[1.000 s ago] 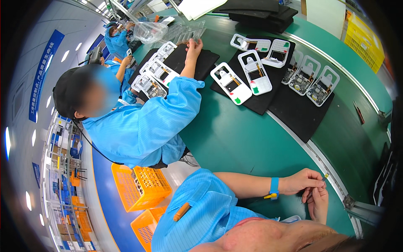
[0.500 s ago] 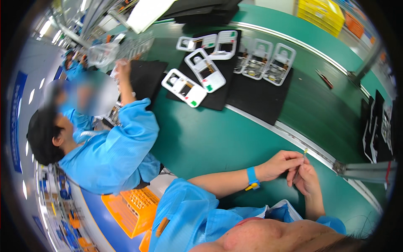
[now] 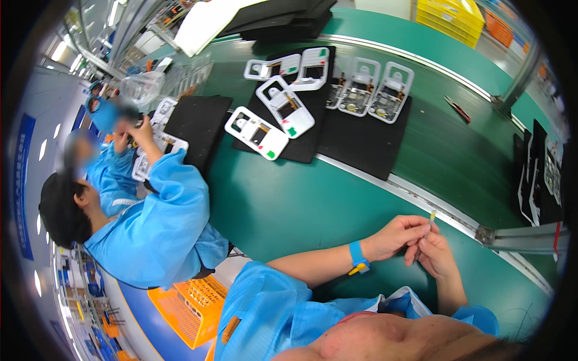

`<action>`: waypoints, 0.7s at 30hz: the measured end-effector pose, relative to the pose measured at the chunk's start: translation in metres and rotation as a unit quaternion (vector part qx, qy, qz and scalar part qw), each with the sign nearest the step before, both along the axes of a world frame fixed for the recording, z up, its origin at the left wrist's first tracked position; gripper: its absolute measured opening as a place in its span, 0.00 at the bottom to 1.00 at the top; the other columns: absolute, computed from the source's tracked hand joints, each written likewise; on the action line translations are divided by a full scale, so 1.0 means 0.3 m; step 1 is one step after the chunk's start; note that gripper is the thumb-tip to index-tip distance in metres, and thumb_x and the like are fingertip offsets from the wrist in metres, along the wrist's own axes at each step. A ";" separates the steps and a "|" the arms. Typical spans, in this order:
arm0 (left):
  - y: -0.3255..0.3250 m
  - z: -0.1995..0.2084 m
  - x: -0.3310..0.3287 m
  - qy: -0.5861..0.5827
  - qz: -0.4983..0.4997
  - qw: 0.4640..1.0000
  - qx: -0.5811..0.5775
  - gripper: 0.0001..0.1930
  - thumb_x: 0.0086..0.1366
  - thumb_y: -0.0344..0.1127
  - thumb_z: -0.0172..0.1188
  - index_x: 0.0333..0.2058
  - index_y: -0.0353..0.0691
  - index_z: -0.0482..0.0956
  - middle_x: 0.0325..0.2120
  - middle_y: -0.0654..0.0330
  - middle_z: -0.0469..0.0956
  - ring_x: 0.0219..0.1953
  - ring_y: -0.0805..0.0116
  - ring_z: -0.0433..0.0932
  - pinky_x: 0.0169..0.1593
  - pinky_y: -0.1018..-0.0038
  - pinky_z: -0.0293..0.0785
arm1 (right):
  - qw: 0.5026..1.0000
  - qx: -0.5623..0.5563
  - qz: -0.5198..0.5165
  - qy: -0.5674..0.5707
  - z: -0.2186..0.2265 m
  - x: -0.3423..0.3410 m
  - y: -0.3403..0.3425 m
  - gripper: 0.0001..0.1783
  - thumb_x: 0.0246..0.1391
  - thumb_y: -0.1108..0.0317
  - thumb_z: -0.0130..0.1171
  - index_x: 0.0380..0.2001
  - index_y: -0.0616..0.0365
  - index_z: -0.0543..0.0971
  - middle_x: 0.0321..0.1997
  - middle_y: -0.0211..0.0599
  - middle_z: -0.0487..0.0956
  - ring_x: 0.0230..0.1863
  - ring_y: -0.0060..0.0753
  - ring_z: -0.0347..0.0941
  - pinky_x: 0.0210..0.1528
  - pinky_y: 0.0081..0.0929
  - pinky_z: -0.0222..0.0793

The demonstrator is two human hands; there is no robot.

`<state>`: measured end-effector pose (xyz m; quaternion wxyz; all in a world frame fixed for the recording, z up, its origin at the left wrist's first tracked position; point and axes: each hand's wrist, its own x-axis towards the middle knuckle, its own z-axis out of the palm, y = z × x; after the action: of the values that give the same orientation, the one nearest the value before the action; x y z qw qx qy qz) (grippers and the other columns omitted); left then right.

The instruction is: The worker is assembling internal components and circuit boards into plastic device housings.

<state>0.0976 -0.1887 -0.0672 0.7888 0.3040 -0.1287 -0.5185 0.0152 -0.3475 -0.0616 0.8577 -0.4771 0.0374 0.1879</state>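
Observation:
Close together above the near right part of the green table, both my hands meet around a slim stick-like object with a pale yellow tip (image 3: pixel 433 215). The fingers of my left hand (image 3: pixel 394 238), which has a blue strap at the wrist, pinch it near that tip. Lower down, my right hand (image 3: pixel 438 256) is curled about the same object, its fingers hiding most of the length. What kind of tool it is cannot be made out.
White-framed assemblies with circuit parts (image 3: pixel 288 107) lie on black mats (image 3: pixel 370 155) ahead. A red-and-dark hand tool (image 3: pixel 459 109) lies beyond, to the right. A metal rail (image 3: pixel 415 192) crosses the green table (image 3: pixel 283 204). On the left, a co-worker in blue (image 3: pixel 150 222) handles similar frames.
My hands keep their grip on the slim object, with only slight finger shifts. The co-worker's raised hand has come down toward the frames. The whole view has shifted slightly.

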 end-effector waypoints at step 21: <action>-0.004 -0.001 -0.002 0.008 0.006 1.000 -0.019 0.13 0.73 0.37 0.46 0.48 0.34 0.73 0.21 0.62 0.76 0.14 0.75 0.74 0.21 0.82 0.71 | 1.000 0.000 -0.014 -0.008 -0.007 0.003 -0.004 0.24 0.65 0.52 0.49 0.37 0.66 0.76 0.31 0.49 0.80 0.29 0.40 0.79 0.36 0.31 0.77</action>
<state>0.0970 -0.1899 -0.0674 0.7988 0.2853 -0.1303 -0.5133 0.0160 -0.3487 -0.0637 0.8608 -0.4775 0.0375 0.1720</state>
